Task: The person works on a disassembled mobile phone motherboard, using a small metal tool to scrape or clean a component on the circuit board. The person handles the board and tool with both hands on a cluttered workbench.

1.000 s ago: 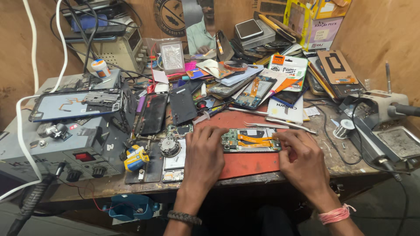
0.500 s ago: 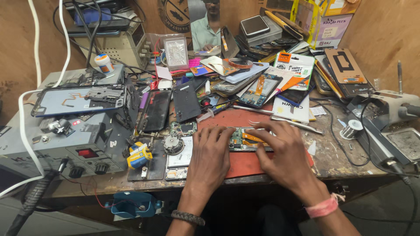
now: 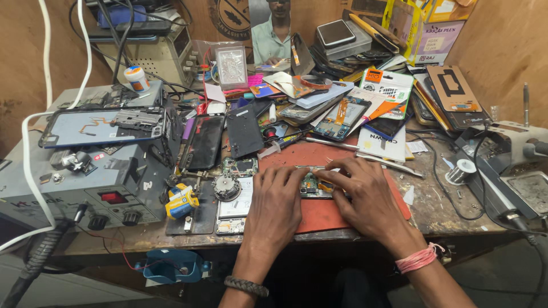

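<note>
Red work mat (image 3: pixel 342 214) near bench centre carries an opened phone (image 3: pixel 313 185), left hand (image 3: pixel 279 208) & right hand (image 3: pixel 365 199) pinching its edges w/ bent fingers, so a slip could likely tear its orange flex or knock the syringe (image 3: pixel 279 145).

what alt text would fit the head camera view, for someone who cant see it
Both hands, left hand and right hand, press on an opened phone lying on a red mat on a cluttered workbench. Phone parts surround them; a grey power supply sits at left.
</note>
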